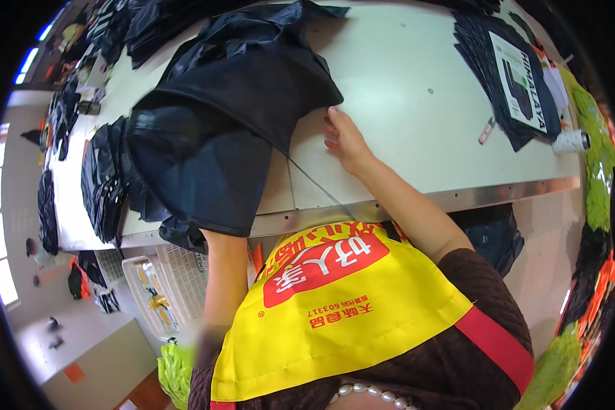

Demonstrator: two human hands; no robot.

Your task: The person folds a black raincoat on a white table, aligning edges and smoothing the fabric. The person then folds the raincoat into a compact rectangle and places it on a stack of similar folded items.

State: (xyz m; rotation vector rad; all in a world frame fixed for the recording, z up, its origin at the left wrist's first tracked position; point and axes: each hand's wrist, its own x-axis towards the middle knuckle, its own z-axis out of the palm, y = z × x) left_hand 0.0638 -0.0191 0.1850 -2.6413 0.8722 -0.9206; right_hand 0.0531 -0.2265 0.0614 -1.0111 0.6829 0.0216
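A large piece of black fabric [205,164], sewn into a bag-like or sleeve-like shape, is raised over the white table [389,75]. My left forearm [225,280] goes up under it, and the fabric hides that hand completely. At the fabric's right corner is my right hand [347,142], its fingers loosely bent and apart, fingertips at or just beside the edge. It holds nothing that I can see. A thin dark cord or strip [318,184] hangs from the fabric down toward the table's front edge.
Black pieces [106,181] are stacked to the left, more black fabric [253,27] lies beyond. At right are a printed black stack [506,82], a small red-and-white cutter [486,130] and a white roll [571,141]. A white crate [150,294] stands below left.
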